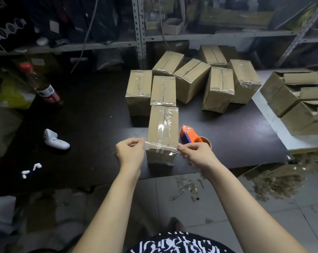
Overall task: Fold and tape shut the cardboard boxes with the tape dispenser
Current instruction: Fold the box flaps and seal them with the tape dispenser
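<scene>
Pinching glossy clear tape (162, 146) across matte box (162, 128).

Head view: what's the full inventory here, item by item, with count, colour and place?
cardboard box: one, brown, near table edge
tape strip: one, clear, stretched across the box's near end
tape dispenser: one, orange and blue, right of the box
taped boxes: seven, brown, clustered behind the box
open boxes: several, brown, stacked far right
bottle: one, red cap and label, far left
controller: one, white, left of the box
table: one, dark, under the boxes
shelving: grey metal, behind the table
scraps: many, brownish, floor at right
left grip: pinches the strip's left end
right grip: pinches the strip's right end
</scene>
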The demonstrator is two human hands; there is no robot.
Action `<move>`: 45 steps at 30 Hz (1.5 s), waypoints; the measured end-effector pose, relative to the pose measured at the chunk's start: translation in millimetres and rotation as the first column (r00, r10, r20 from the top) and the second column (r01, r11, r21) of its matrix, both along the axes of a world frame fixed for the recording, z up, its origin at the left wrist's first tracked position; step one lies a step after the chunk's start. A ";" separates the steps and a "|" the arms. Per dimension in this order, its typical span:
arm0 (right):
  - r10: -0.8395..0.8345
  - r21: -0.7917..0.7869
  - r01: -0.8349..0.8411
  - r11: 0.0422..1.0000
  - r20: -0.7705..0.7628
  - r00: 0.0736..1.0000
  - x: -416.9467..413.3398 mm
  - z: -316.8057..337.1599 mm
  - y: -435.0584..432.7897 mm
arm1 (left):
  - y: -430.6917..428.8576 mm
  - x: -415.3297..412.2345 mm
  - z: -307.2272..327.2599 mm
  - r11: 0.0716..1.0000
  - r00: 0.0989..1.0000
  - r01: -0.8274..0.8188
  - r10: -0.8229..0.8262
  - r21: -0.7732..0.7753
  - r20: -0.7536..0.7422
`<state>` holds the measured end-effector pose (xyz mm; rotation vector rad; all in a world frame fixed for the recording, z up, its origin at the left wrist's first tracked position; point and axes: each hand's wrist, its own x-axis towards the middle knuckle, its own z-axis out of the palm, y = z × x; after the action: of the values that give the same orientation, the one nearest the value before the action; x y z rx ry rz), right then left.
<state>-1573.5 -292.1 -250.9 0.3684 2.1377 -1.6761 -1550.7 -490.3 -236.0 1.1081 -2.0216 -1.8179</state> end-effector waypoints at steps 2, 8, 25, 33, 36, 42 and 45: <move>-0.014 0.008 0.014 1.000 -0.005 1.000 -1.4 -1.9 0.0 | -1.6 -0.9 -1.7 1.000 1.000 0.012 -0.012 0.014 0.008; -0.128 0.076 0.130 0.989 -0.037 0.991 -7.2 -4.9 -4.1 | -4.0 -0.4 -6.2 1.000 1.000 0.030 -0.030 0.008 0.010; -0.056 0.017 0.055 0.998 0.041 0.998 -8.2 -14.3 -0.3 | -5.5 -0.8 -27.1 0.978 0.996 -0.042 0.026 0.204 0.085; -0.143 -0.161 0.193 0.968 0.275 0.951 -4.0 -30.4 -3.1 | 2.8 -3.7 -28.5 0.909 0.986 -0.089 0.022 0.408 0.165; -0.146 -0.227 0.243 0.943 0.375 0.916 -1.9 -39.1 -2.7 | 2.1 -4.8 -34.7 0.909 0.982 -0.036 -0.046 0.416 0.185; -0.145 -0.433 0.314 0.845 0.380 0.914 1.3 -46.5 -1.6 | -10.9 4.3 -56.7 0.932 0.981 0.079 -0.136 0.354 0.141; -0.158 -0.380 0.246 0.892 0.247 0.956 5.5 -49.5 -0.5 | -20.0 4.4 -50.1 0.988 0.995 0.096 -0.092 0.120 -0.035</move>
<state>-1567.9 -292.6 -300.4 0.6276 1.5882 -2.0420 -1546.3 -510.2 -286.1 1.0267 -2.0025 -2.0150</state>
